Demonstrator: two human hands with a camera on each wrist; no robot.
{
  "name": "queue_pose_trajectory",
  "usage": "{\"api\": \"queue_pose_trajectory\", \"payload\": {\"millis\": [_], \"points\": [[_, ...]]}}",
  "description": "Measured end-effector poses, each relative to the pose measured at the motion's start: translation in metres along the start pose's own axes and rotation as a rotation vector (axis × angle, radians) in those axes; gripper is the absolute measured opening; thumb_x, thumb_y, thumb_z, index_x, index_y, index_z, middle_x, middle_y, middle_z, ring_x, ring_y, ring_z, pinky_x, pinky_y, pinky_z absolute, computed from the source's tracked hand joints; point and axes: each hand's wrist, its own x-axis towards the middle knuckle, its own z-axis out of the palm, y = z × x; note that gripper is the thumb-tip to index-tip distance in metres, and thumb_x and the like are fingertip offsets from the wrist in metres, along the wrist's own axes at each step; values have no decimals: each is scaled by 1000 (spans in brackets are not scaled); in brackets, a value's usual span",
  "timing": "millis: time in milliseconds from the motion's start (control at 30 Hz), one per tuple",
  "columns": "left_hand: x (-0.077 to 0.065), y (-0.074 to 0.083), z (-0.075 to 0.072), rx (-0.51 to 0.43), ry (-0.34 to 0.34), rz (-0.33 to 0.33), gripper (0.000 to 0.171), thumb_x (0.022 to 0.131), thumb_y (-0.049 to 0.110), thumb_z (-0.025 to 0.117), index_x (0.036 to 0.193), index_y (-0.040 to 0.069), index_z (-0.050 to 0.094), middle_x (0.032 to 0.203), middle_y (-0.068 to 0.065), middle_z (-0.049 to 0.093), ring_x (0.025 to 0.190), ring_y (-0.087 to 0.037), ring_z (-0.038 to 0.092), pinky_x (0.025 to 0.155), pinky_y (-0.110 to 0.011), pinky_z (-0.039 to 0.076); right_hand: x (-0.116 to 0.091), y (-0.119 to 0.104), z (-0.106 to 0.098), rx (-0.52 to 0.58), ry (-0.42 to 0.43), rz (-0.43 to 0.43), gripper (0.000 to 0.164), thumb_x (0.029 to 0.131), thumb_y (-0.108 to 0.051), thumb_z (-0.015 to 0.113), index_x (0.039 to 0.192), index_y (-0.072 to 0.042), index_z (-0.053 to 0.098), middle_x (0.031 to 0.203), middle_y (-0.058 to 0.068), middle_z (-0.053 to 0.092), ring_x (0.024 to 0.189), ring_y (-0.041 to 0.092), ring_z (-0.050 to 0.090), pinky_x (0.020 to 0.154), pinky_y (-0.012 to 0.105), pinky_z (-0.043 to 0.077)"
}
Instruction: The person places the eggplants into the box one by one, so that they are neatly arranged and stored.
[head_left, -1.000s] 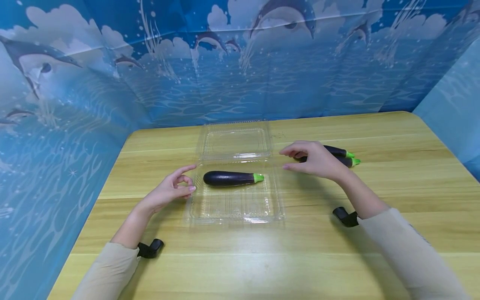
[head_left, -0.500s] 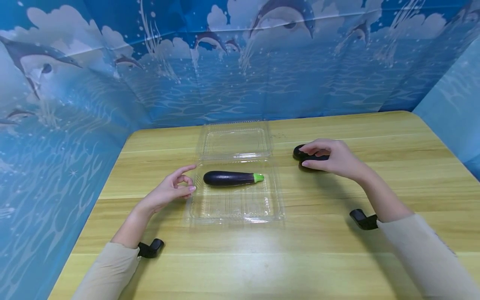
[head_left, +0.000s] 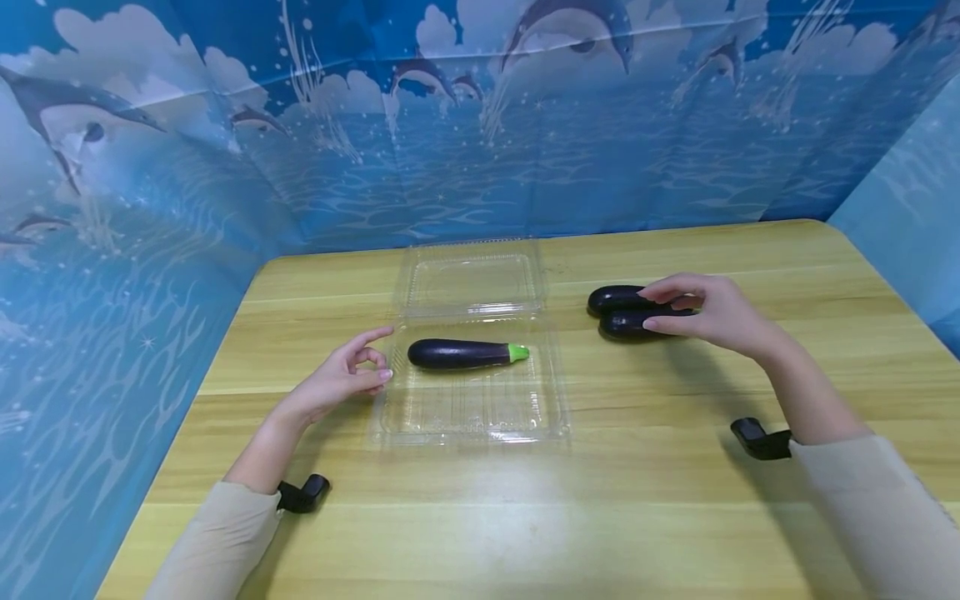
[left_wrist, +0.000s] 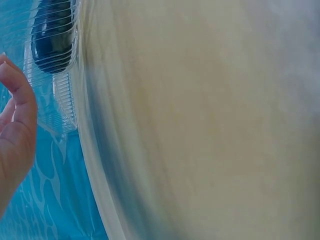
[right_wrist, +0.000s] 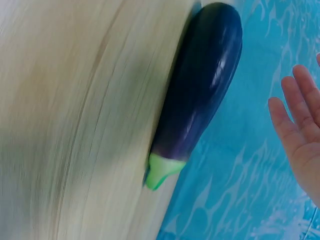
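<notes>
My left hand (head_left: 341,377) is at the left rim of a clear plastic clamshell box (head_left: 465,412), thumb and index finger spread beside it. In the box's near half lies one dark purple eggplant (head_left: 456,354), green stem end to the right. My right hand (head_left: 716,312) hovers with loosely bent, parted fingers over two more eggplants, a rear one (head_left: 611,298) and a front one (head_left: 624,325), side by side on the table. It covers their stem ends in the head view. In the right wrist view an eggplant (right_wrist: 197,95) lies apart from the fingers (right_wrist: 300,107).
The box's lid (head_left: 472,279) lies folded back toward the far edge of the wooden table (head_left: 480,533). Behind the table hangs a blue curtain (head_left: 465,183) printed with dolphins. Each wrist wears a black camera mount, such as the right one (head_left: 761,439).
My right hand has moved rightward from the two eggplants' rounded ends toward their stem ends, uncovering the rounded ends. The left hand, the box and the eggplant in it have stayed put.
</notes>
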Motion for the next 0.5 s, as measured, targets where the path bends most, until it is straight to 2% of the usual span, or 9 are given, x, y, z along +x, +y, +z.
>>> {"api": "queue_pose_trajectory", "payload": {"millis": [167,333,500], "points": [[1,0,0,0,-3,-1,67,90,6,61,147,12,25,93,-8,46,68,-11,51,63,-25,45,-5,6,-10,-30,-20,48,40,83,-13,71,120,-4,60,116,7,58,102,8,50,83,21,43],[1,0,0,-7,1,0,67,89,6,62,146,13,27,94,-8,47,69,-11,51,64,-26,45,-9,11,-20,-81,-76,87,44,83,-20,71,122,-5,59,120,13,56,106,17,48,85,31,43],[1,0,0,-9,1,2,67,89,6,62,146,12,27,93,-8,47,69,-11,51,64,-25,46,-12,21,-25,-99,-105,114,46,84,-23,71,124,-5,57,122,13,55,105,20,49,83,26,43]]}}
